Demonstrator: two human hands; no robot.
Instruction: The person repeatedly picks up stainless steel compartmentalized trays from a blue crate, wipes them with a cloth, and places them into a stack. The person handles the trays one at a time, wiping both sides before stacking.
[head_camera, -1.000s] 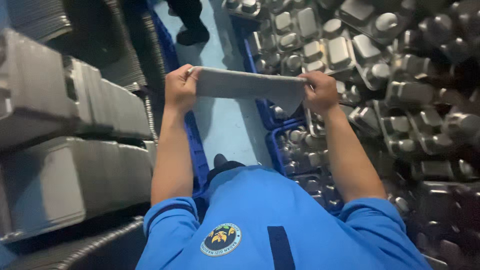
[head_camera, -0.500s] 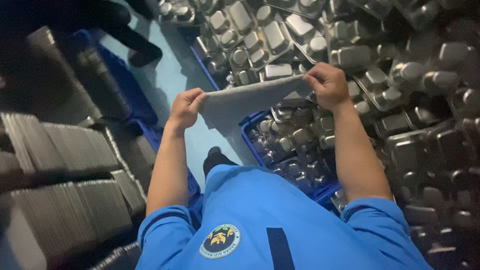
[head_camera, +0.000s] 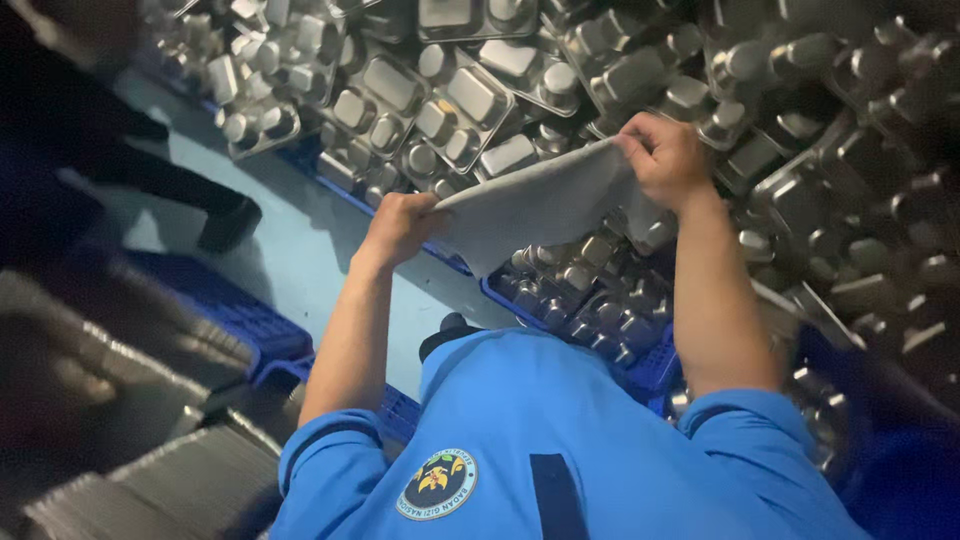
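Nearest is the person's blue shirt (head_camera: 560, 450), a round badge on its chest; to the left stands a stack of metal trays (head_camera: 170, 480); above the shirt both bare arms reach forward; the left hand (head_camera: 400, 225) and right hand (head_camera: 665, 155) have their fingers closed on opposite edges of a flat grey tray (head_camera: 540, 205), held tilted in the air; beyond lies a heap of compartment trays (head_camera: 450, 90) in blue crates (head_camera: 650, 365); far left, a dark shoe (head_camera: 228, 222) rests on the pale floor (head_camera: 300, 270).
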